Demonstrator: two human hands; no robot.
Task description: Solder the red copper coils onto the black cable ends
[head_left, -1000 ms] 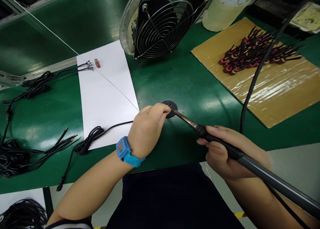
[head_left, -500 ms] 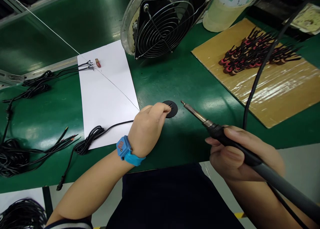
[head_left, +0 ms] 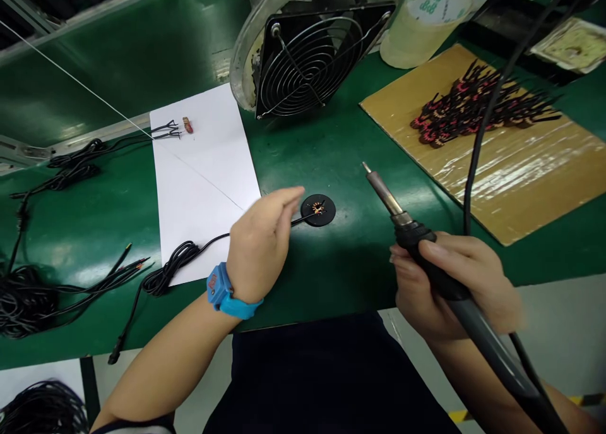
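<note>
My right hand grips the dark handle of a soldering iron; its metal tip points up and left, away from the round black disc. On the disc lies a small coil with copper-coloured windings and dark leads. Left of the disc, my left hand is closed, its fingers pressed together; what they hold is hidden. A black cable passes under this hand and comes out at the coil. A thin wire runs down over the white sheet to behind the left hand.
A fan with a wire guard stands at the back, beside a tape roll. Many coils lie on a brown board at right. Cable bundles lie at left; a red-brown piece is on the sheet.
My left hand has moved left, off the disc, and the coil now shows. The iron's tip has moved up and right, away from the disc, and the iron stands steeper.
</note>
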